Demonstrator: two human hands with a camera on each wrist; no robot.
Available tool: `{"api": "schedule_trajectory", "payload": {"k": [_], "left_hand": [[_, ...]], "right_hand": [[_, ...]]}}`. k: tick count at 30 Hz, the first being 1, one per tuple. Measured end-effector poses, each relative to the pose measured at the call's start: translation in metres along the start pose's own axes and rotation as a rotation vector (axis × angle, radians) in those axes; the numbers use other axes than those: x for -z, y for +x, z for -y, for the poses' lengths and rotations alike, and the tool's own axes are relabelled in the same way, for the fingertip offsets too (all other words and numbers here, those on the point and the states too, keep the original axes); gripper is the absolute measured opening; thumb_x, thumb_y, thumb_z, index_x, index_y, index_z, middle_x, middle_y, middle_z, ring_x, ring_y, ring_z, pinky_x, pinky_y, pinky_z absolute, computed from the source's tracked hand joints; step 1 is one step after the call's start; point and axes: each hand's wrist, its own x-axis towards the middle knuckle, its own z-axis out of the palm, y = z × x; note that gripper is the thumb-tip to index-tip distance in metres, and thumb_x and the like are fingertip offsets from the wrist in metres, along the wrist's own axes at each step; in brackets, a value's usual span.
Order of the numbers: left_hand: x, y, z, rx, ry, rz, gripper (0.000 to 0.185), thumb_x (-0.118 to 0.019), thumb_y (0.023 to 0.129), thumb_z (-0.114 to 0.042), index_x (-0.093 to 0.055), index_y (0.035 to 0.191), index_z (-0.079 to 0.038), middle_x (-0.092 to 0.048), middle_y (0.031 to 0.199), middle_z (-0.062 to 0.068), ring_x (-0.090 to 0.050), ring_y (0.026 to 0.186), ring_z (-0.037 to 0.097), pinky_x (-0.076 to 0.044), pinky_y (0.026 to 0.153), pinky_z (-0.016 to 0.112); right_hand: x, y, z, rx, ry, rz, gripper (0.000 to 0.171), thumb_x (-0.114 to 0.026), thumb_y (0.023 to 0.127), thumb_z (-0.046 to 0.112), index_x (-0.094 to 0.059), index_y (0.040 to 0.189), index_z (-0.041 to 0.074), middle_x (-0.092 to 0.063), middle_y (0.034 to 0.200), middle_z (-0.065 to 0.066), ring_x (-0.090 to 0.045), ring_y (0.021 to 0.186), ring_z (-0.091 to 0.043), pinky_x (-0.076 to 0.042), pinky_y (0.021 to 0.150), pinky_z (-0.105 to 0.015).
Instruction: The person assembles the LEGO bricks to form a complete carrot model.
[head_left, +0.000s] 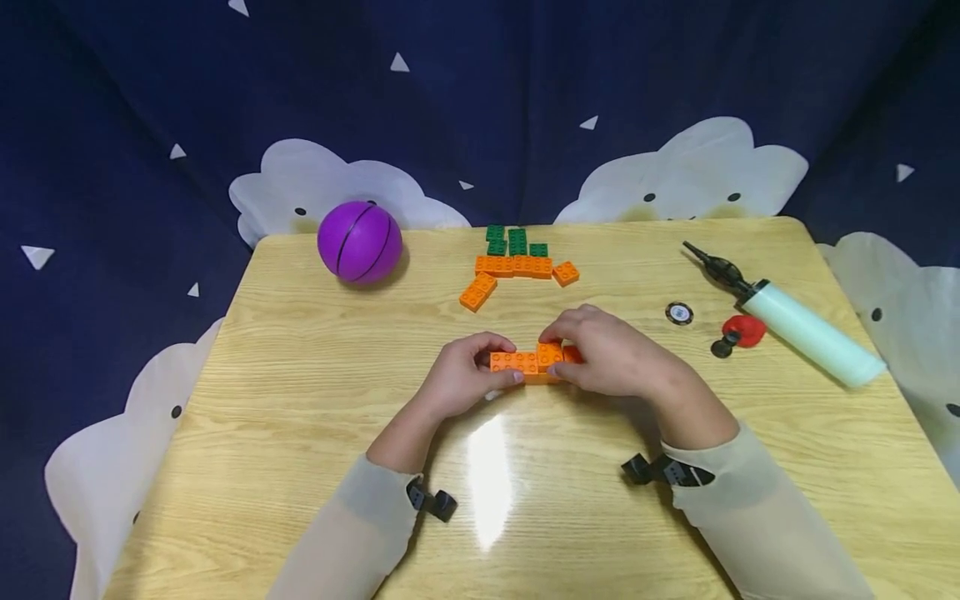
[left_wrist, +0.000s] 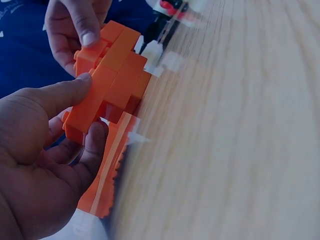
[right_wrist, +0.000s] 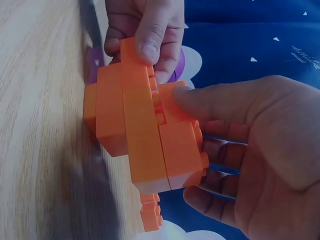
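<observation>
Gripping unmarked orange brick stack [head_left: 534, 362], both hands

Wooden worktop [head_left: 300, 467] with toys and a pump.

A purple ball [head_left: 359, 242] sits at the far left. Green bricks [head_left: 516, 241] and orange bricks [head_left: 517, 268] lie at the far middle, touching in a cluster. An orange block [head_left: 527, 364] rests near the centre. To the right lie a round token [head_left: 678, 313], a red cap [head_left: 742, 332] and a pale pump [head_left: 795, 325].
</observation>
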Motion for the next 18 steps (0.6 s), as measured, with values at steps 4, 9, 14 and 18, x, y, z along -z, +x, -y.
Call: {"api": "schedule_trajectory", "payload": {"k": [4, 9, 14, 18], "left_hand": [[0.0019, -0.001, -0.0006, 0.009, -0.016, 0.012, 0.033, -0.088, 0.084, -0.035, -0.073, 0.112, -0.026, -0.063, 0.085, 0.0, -0.053, 0.073, 0.018, -0.043, 0.064, 0.03], [0.0029, -0.0022, -0.0007, 0.01, -0.008, 0.004, 0.033, -0.088, 0.084, -0.036, -0.074, 0.112, -0.027, -0.061, 0.082, 0.0, -0.052, 0.071, 0.018, -0.042, 0.062, 0.03], [0.0023, -0.0009, -0.0018, -0.005, 0.014, -0.011, 0.031, -0.089, 0.084, -0.034, -0.075, 0.11, -0.027, -0.057, 0.077, 0.0, -0.05, 0.07, 0.016, -0.04, 0.062, 0.03], [0.0012, -0.0004, -0.0025, -0.004, 0.031, -0.015, 0.031, -0.089, 0.084, -0.033, -0.076, 0.11, -0.026, -0.058, 0.077, -0.001, -0.05, 0.068, 0.015, -0.041, 0.061, 0.029]], "right_hand": [[0.0004, 0.0006, 0.0009, -0.007, -0.013, 0.012, 0.038, -0.083, 0.089, 0.026, -0.072, 0.122, 0.011, -0.069, 0.123, -0.004, -0.058, 0.121, -0.028, -0.045, 0.108, -0.049], [-0.0002, 0.0015, 0.0023, -0.013, -0.023, 0.013, 0.038, -0.084, 0.088, 0.026, -0.074, 0.121, 0.011, -0.069, 0.12, -0.003, -0.06, 0.12, -0.027, -0.045, 0.108, -0.048], [-0.0003, 0.0017, 0.0036, -0.037, -0.022, 0.009, 0.035, -0.085, 0.088, 0.024, -0.075, 0.119, 0.011, -0.069, 0.118, -0.002, -0.059, 0.122, -0.028, -0.043, 0.11, -0.05], [-0.0018, 0.0019, 0.0033, -0.039, -0.021, 0.004, 0.033, -0.085, 0.087, 0.023, -0.075, 0.116, 0.011, -0.069, 0.117, -0.002, -0.061, 0.12, -0.028, -0.044, 0.11, -0.05]]}}
